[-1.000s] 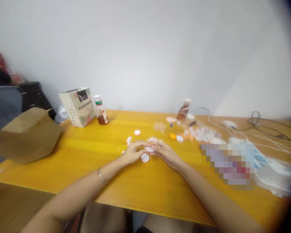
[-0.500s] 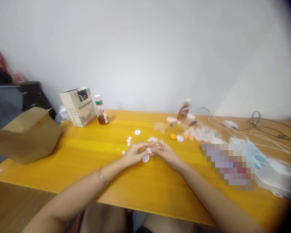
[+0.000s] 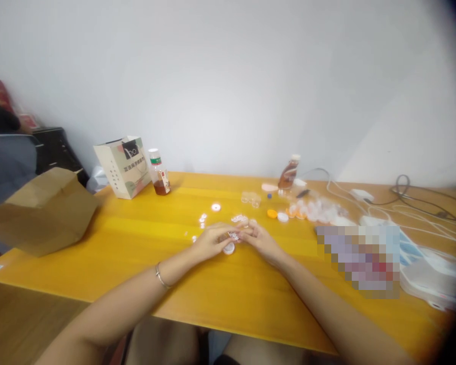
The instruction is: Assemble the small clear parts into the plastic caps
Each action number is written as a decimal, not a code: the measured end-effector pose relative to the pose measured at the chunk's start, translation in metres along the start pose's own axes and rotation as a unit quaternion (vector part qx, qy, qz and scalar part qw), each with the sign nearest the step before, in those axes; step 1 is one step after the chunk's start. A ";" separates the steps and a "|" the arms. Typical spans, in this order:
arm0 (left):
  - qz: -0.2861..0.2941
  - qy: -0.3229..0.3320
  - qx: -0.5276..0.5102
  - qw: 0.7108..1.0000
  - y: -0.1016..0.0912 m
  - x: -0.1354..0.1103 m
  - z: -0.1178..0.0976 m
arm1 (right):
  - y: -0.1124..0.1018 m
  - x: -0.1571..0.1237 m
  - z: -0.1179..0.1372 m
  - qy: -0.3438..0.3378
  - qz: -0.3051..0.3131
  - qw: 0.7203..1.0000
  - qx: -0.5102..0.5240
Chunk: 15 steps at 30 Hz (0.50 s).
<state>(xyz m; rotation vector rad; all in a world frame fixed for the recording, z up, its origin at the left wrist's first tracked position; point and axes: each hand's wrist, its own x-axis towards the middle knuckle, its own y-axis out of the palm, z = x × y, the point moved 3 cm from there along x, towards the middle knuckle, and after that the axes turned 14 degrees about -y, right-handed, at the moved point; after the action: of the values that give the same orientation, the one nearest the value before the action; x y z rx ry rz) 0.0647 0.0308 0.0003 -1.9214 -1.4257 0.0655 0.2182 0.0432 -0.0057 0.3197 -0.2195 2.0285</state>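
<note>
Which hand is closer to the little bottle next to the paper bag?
Left. The left hand lies nearer the little bottle, which stands farther back and leftward; the right hand sits beyond it.

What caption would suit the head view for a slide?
Left hand and right hand meet over a small white cap on a yellow table.

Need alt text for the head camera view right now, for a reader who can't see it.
Both hands, left hand and right hand, meet over a yellow table, pinching a small patterned piece above a white cap. Beyond lie loose caps, two bottles, a paper bag and cables.
</note>
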 end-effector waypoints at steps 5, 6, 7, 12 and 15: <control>-0.015 -0.030 -0.055 0.998 -0.001 0.001 -0.003 | 0.000 0.000 0.001 -0.014 -0.021 1.000 -0.007; -0.024 -0.047 -0.068 0.996 0.000 0.001 -0.002 | 0.000 0.000 0.001 -0.016 -0.024 1.000 -0.007; -0.033 -0.066 -0.081 0.994 0.000 0.002 0.001 | 0.001 0.000 0.002 -0.018 -0.026 0.999 -0.008; -0.028 -0.147 -0.132 0.980 0.006 0.007 0.014 | 0.004 -0.002 0.007 -0.035 -0.032 0.998 -0.035; -0.019 -0.163 -0.156 0.974 0.007 0.008 0.017 | 0.007 -0.003 0.009 -0.044 -0.024 0.997 -0.053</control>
<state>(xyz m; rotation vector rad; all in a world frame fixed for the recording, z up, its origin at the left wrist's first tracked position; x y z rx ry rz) 0.0658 0.0458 -0.0131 -2.2125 -1.7756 0.1522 0.2145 0.0355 0.0016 0.3447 -0.3698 1.9501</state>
